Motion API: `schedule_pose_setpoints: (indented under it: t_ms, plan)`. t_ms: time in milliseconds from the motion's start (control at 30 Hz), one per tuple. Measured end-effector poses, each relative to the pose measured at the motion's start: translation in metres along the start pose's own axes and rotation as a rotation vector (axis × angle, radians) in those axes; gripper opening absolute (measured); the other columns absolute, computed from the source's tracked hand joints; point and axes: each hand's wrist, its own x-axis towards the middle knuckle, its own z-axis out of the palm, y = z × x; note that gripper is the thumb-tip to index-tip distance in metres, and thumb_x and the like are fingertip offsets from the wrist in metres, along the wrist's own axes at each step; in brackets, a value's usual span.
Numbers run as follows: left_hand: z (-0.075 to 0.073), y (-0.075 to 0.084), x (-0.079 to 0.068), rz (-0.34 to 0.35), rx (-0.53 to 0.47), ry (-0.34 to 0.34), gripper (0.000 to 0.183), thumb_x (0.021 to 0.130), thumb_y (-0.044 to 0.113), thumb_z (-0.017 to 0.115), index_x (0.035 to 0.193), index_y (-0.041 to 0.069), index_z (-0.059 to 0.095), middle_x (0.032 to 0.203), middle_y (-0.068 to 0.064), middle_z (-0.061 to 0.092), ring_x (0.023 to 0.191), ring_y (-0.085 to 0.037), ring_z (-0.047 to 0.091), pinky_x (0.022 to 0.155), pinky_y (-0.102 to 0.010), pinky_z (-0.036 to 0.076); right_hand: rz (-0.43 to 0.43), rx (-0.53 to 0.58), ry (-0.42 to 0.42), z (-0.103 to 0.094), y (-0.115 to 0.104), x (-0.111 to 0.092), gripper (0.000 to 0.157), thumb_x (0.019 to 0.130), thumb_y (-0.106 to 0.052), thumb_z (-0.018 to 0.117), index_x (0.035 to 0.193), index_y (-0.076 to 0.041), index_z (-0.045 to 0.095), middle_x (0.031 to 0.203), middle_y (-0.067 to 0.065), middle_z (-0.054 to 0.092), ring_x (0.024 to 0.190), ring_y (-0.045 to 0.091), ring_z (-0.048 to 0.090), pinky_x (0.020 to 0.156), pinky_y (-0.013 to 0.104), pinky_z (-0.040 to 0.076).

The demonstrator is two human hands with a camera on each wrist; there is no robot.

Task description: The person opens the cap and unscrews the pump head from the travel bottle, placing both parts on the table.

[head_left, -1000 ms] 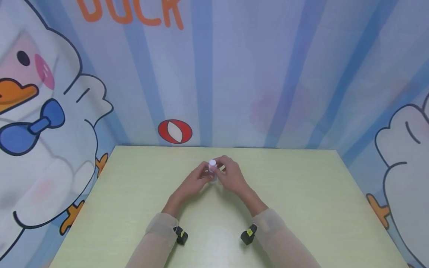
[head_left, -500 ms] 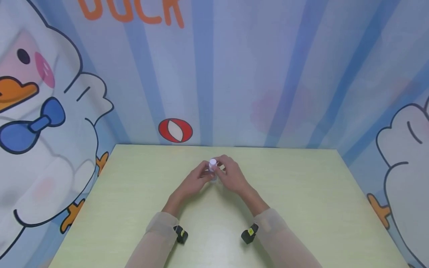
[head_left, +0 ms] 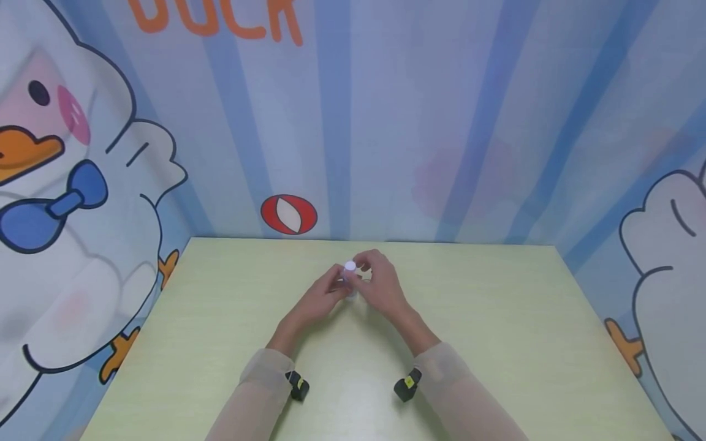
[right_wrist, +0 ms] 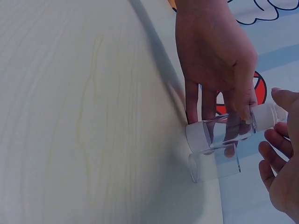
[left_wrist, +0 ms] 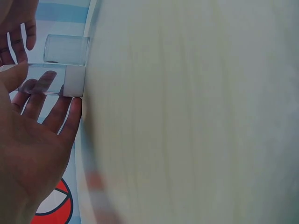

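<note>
My left hand (head_left: 318, 298) grips a small clear bottle (right_wrist: 233, 127) with a white base (right_wrist: 198, 136) and a white collar (right_wrist: 263, 116). The bottle stands upright at the table, its white top (head_left: 350, 266) facing up in the head view. My right hand (head_left: 383, 285) is at that top, thumb and forefinger on either side of it and its fingers loosely spread in the left wrist view. Close beside the bottle stands a clear cylindrical cap or cup (left_wrist: 67, 49), hidden by the hands in the head view.
The hands work over a pale yellow-green table (head_left: 496, 318), near its back edge. A blue striped cloth backdrop (head_left: 380, 122) with printed ducks rises behind and at both sides. Small black devices (head_left: 298, 387) are strapped at both wrists.
My right fingers have loosened and lifted slightly away from the bottle's top, with the forefinger farther from it. My left hand and the bottle have stayed in place.
</note>
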Motion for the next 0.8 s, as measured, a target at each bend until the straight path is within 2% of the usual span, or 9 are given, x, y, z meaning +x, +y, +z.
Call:
schedule_pose_setpoints:
  t_ms: [200,533,800]
  plan:
    - [-0.0003,-0.0029,0.0009,0.003,-0.012,-0.007,0.022,0.109,0.022,0.061,0.130,0.022,0.055,0.148,0.000,0.059,0.142,-0.026,0.056,0.118,-0.048,0.045,0.007,0.003,-0.010,0.0026,-0.0023,-0.0012,0.025,0.099,-0.020,0.076,0.114,-0.004,0.066,0.106,0.008,0.065,0.098,0.031,0.066,0.086,0.043,0.057]
    - [0.0000,-0.0045,0.0032,0.008,-0.016,-0.003,0.023,0.108,0.020,0.060,0.130,0.022,0.056,0.150,-0.001,0.058,0.140,-0.026,0.057,0.117,-0.046,0.046,-0.036,-0.010,-0.040,0.0016,-0.0020,-0.0019,0.023,0.102,-0.015,0.073,0.119,-0.001,0.066,0.107,0.011,0.064,0.102,0.033,0.065,0.090,0.050,0.059]
    - [0.0003,-0.0025,0.0022,-0.006,-0.013,-0.003,0.024,0.108,0.020,0.060,0.132,0.022,0.056,0.152,0.000,0.057,0.142,-0.027,0.056,0.117,-0.048,0.046,-0.072,-0.009,-0.062,-0.0005,0.0009,-0.0016,0.021,0.102,-0.013,0.071,0.119,-0.002,0.067,0.108,0.011,0.065,0.103,0.031,0.065,0.088,0.049,0.059]
